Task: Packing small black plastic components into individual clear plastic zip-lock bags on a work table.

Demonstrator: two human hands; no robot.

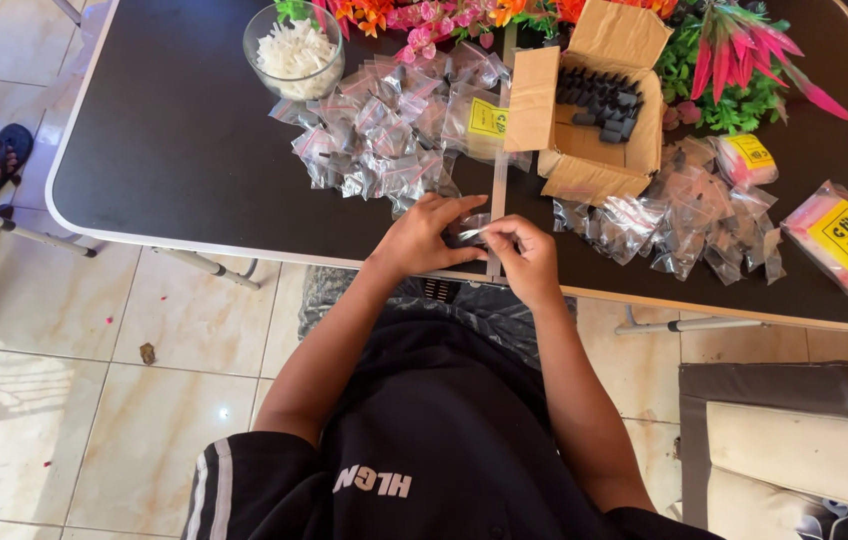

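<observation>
A: What are the hands doing?

B: The left hand [422,238] and right hand [524,258] meet at the near edge of the black table [174,150]. Both are pinched, fingers curled, on a small clear bag [472,232] held between them, just above the table's edge.

A: What's in the bag?

B: Hard to tell. It's tiny and half covered by the fingertips; only a pale strip shows.

A: And around them?

B: Just beyond the left hand lies a heap of small filled clear bags [379,140], with a glass bowl of white pieces [295,50] behind it. Beyond the right hand stands an open cardboard box [594,110] holding black parts, and to its right a second pile of bags with dark contents [669,225]. Pink packets with yellow labels [841,238] lie at the far right.

A: Anything cut off?

B: The artificial flowers [734,60] along the far edge run out of frame.

A: Room to move?

B: The left half of the table is bare; the hands work at its near rim, over the person's lap.
</observation>
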